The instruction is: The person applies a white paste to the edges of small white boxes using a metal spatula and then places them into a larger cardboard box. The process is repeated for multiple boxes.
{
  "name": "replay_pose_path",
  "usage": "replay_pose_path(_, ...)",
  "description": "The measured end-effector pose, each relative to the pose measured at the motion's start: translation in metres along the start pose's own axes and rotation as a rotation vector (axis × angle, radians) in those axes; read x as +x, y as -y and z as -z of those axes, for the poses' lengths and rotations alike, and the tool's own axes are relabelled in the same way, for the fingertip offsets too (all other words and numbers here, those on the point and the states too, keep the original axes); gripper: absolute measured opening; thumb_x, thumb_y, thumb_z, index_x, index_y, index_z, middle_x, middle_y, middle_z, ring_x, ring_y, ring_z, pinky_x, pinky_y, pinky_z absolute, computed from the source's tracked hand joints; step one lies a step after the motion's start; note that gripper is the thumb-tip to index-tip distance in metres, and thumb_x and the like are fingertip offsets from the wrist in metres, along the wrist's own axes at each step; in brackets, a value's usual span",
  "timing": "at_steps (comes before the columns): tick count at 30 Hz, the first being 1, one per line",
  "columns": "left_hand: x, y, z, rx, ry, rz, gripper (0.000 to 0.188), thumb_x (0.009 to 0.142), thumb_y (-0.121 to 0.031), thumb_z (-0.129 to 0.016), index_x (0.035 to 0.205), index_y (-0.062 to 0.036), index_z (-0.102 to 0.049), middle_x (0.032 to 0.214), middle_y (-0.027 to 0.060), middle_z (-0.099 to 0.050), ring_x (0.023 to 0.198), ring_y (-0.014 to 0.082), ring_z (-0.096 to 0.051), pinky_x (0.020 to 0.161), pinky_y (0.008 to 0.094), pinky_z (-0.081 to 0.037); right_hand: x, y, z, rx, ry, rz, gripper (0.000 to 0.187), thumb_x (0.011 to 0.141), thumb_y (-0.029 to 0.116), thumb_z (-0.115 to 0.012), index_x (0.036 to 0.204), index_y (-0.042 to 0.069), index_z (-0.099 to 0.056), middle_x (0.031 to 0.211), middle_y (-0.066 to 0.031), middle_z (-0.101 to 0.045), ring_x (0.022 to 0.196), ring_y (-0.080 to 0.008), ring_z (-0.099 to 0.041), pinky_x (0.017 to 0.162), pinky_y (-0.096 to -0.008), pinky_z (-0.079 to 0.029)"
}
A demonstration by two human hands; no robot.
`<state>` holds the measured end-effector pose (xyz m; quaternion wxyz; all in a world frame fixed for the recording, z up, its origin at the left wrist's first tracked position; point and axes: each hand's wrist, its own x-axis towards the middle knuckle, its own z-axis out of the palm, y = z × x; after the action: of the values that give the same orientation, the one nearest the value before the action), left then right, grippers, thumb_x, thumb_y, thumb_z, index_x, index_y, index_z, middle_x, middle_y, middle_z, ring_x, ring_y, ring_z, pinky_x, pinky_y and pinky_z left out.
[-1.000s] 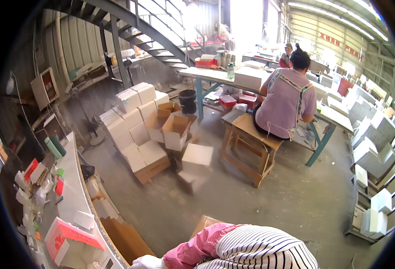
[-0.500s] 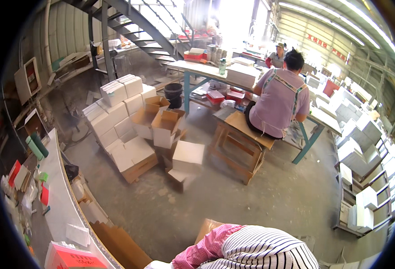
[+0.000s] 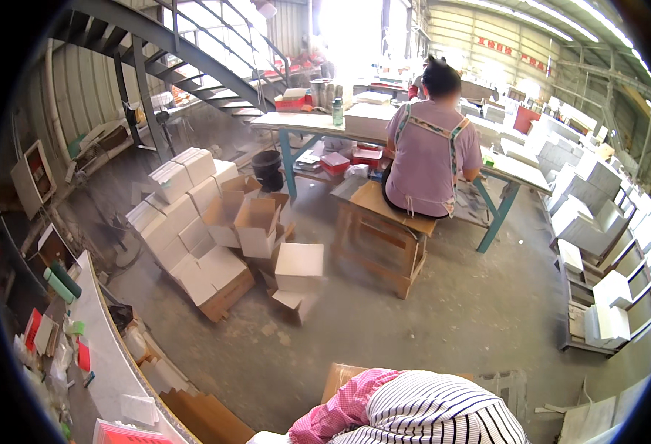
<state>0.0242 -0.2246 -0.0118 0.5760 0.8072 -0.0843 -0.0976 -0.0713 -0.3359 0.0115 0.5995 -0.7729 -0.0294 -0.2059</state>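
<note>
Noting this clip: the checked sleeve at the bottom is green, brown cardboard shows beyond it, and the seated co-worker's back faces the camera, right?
Not quite: the head view shows the checked sleeve is pink, not green. The brown cardboard and seated co-worker are as you say.

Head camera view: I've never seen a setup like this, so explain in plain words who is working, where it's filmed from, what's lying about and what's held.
No machine here: a person works with their own two hands. A wide fisheye camera on their head looks down, so straight edges bend. At the bottom, a pink checked sleeve reaches left beside striped cloth; only a pale edge of one hand shows, so what it holds can't be told. Brown cardboard is nearest. On the counter at left lie white papers. Beyond, white boxes are stacked, and a co-worker sits on a wooden bench at a long table.
</note>
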Motion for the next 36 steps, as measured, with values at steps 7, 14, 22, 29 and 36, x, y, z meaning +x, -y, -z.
replay_pose_path(7,-0.026,0.013,0.029,0.019,-0.093,0.005,0.048,0.101,-0.025,-0.066,0.136,0.0066,-0.058,0.127,0.0216,-0.066,0.110,0.0308,-0.063,0.099,0.0377,-0.052,-0.014,0.017,-0.009,-0.002,0.018,0.063,0.034,0.104,0.041,-0.060,0.110,0.011,-0.075,0.097,-0.0128,-0.075,0.088,-0.0324,-0.072,0.078,-0.0424,-0.056)
replay_pose_path(14,-0.055,0.036,0.071,0.043,-0.216,0.033,0.048,0.101,-0.024,-0.067,0.137,0.0067,-0.058,0.127,0.0222,-0.066,0.110,0.0314,-0.063,0.099,0.0379,-0.051,-0.019,0.017,-0.021,-0.049,0.037,0.083,0.035,0.104,0.042,-0.061,0.111,0.012,-0.075,0.098,-0.0134,-0.075,0.088,-0.0335,-0.071,0.077,-0.0433,-0.056)
replay_pose_path(22,-0.100,0.089,0.143,0.085,-0.417,0.131,0.049,0.100,-0.024,-0.068,0.137,0.0068,-0.058,0.128,0.0230,-0.066,0.111,0.0321,-0.063,0.100,0.0382,-0.051,-0.016,0.010,-0.047,-0.030,0.141,0.082,0.034,0.103,0.042,-0.061,0.116,0.013,-0.074,0.098,-0.0144,-0.076,0.088,-0.0352,-0.071,0.076,-0.0436,-0.056)
replay_pose_path(29,-0.141,0.155,0.206,0.104,-0.582,0.199,0.049,0.100,-0.023,-0.068,0.137,0.0068,-0.058,0.128,0.0236,-0.066,0.112,0.0327,-0.063,0.101,0.0384,-0.051,-0.005,0.015,-0.064,0.005,0.148,0.207,0.031,0.103,0.037,-0.063,0.119,0.014,-0.074,0.098,-0.0145,-0.076,0.085,-0.0342,-0.071,0.074,-0.0429,-0.056)
replay_pose_path(36,-0.130,0.144,0.205,-0.031,-0.580,0.189,0.040,0.103,-0.021,-0.064,0.133,0.0047,-0.061,0.113,0.0137,-0.068,0.098,0.0232,-0.062,0.089,0.0355,-0.053,0.008,0.009,-0.079,-0.083,0.218,0.145,0.024,0.098,0.027,-0.063,0.116,0.018,-0.077,0.092,-0.0140,-0.073,0.083,-0.0348,-0.069,0.075,-0.0417,-0.055)
